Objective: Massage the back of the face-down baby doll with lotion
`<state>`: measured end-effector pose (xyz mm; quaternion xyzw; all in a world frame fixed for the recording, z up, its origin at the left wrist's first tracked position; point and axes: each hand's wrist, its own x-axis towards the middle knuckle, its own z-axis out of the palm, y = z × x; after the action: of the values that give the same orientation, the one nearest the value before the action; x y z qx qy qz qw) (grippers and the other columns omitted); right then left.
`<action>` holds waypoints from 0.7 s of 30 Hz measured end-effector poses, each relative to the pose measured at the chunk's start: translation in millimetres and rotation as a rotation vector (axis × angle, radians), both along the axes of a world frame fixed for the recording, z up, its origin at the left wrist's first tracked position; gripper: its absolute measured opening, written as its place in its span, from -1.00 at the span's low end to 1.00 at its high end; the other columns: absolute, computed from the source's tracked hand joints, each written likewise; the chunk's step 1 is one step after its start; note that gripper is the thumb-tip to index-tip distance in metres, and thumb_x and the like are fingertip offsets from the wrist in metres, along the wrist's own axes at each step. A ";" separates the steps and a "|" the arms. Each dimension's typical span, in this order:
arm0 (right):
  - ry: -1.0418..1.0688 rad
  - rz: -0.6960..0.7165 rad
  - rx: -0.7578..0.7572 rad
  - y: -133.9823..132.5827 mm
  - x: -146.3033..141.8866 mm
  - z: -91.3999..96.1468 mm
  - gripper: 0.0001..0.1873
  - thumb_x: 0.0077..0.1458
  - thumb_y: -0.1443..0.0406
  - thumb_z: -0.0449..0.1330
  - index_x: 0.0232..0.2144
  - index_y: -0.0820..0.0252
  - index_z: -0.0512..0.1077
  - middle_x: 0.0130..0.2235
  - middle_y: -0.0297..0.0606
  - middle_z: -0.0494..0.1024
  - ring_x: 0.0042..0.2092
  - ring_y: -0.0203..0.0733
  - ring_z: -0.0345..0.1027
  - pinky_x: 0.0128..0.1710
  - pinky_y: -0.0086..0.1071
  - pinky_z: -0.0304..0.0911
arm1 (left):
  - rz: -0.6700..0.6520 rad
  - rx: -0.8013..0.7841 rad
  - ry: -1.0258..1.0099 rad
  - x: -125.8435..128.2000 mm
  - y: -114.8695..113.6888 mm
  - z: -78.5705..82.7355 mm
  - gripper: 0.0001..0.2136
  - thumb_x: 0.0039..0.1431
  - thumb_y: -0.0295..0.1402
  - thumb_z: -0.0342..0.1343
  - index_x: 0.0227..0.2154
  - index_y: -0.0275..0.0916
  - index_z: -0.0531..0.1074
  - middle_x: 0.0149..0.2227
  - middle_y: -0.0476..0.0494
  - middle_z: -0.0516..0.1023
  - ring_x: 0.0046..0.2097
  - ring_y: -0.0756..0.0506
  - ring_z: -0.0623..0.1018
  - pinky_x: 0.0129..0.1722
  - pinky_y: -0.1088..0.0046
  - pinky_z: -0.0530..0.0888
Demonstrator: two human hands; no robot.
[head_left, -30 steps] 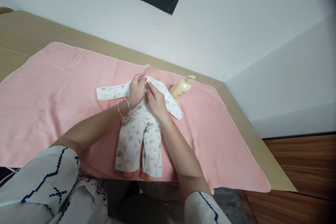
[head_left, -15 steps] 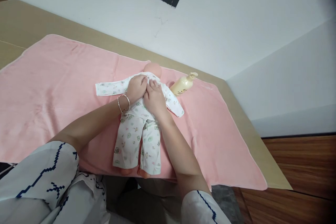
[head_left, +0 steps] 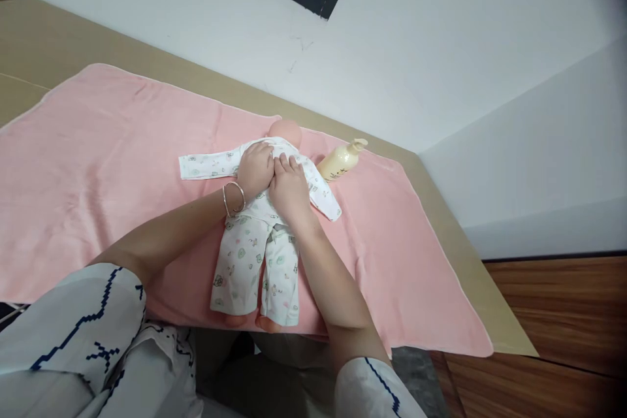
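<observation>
A baby doll in a white printed shirt and matching trousers lies on a pink blanket, feet toward me. Only the smooth round head shows, no face. My left hand rests on the upper torso, its fingers laid over the shirt and partly hidden; a bangle circles that wrist. Beside it, my right hand lies on the shirt with fingers stretched out. The two hands touch or nearly touch at the thumbs. Both sleeves spread out sideways.
A pale yellow pump bottle lies tilted on the blanket by the doll's right-side sleeve in view. The wooden table meets a white wall at the back. Brown wood panels are at the lower right.
My right hand has slid slightly down the shirt toward the trousers. The left has hardly shifted. The doll and bottle lie as before; the view has turned a little.
</observation>
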<state>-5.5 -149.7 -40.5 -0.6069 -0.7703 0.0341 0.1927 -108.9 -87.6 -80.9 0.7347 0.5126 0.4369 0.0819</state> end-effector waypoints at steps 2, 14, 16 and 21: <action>0.061 0.029 -0.038 7.9 10.2 0.4 -0.46 0.29 0.37 -0.11 0.26 0.27 0.32 0.37 -0.06 0.24 0.44 0.18 -0.04 0.41 0.22 -0.20 | -0.003 0.017 0.056 1.2 -5.5 1.0 -0.66 0.29 -0.51 -0.14 -0.04 -0.35 0.50 0.09 -0.33 0.55 0.19 -0.21 0.48 0.31 0.15 0.32; 0.090 -0.171 0.063 11.5 18.0 -6.1 -0.52 0.34 0.27 -0.16 0.10 0.40 0.38 0.19 0.18 0.44 0.29 0.17 0.24 0.29 0.06 0.14 | -0.055 -0.082 0.170 -6.5 2.3 3.9 -0.59 0.30 -0.42 -0.12 0.14 -0.41 0.38 0.21 -0.36 0.44 0.29 -0.26 0.36 0.36 0.10 0.25; 0.039 -0.181 0.045 2.8 7.5 -2.0 -0.55 0.32 0.32 -0.13 0.08 0.40 0.40 0.20 0.18 0.44 0.29 0.20 0.24 0.27 0.04 0.17 | -0.115 -0.106 0.216 -10.5 9.1 5.6 -0.57 0.30 -0.41 -0.13 0.17 -0.41 0.35 0.26 -0.33 0.41 0.31 -0.23 0.35 0.38 0.13 0.22; 0.122 -0.082 0.023 17.6 24.3 -1.8 -0.59 0.35 0.26 -0.14 0.01 0.25 0.44 0.19 0.06 0.47 0.27 0.11 0.27 0.27 0.05 0.15 | -0.085 -0.066 0.390 -0.8 -18.9 19.8 -0.60 0.32 -0.45 -0.18 0.09 -0.50 0.41 0.16 -0.47 0.48 0.27 -0.29 0.41 0.32 0.09 0.28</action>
<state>18.8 -132.0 -42.3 -0.6324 -0.7321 0.0543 0.2474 -109.7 -106.4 -61.2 0.8232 0.5015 0.2653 0.0235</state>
